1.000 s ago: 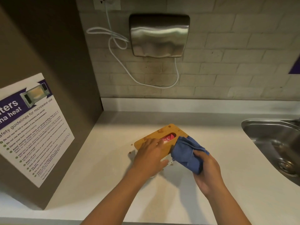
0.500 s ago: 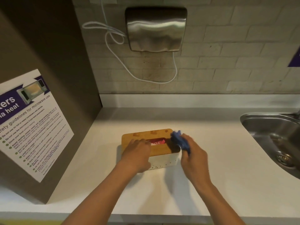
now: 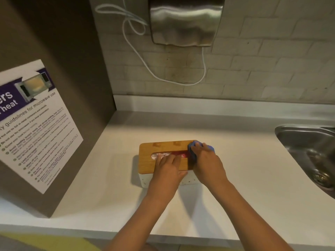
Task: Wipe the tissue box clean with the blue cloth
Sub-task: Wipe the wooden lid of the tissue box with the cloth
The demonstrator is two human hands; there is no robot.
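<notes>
As the left hand (image 3: 167,164) pressed flat on the tissue box (image 3: 164,148) at frame centre | right hand (image 3: 206,160) bunched the soft blue cloth (image 3: 192,151) | box looked rigid, light, apt to slide unless braced.

The tissue box (image 3: 163,160), tilted on edge a second earlier, is now set flat on the countertop (image 3: 244,178), and the blue cloth (image 3: 193,151) has been brought onto the lid's right end under the right hand (image 3: 206,162).

L hand (image 3: 167,164): flat, palm down, fingers fwd | R hand (image 3: 205,160): curled, gripping, knuckles up
</notes>
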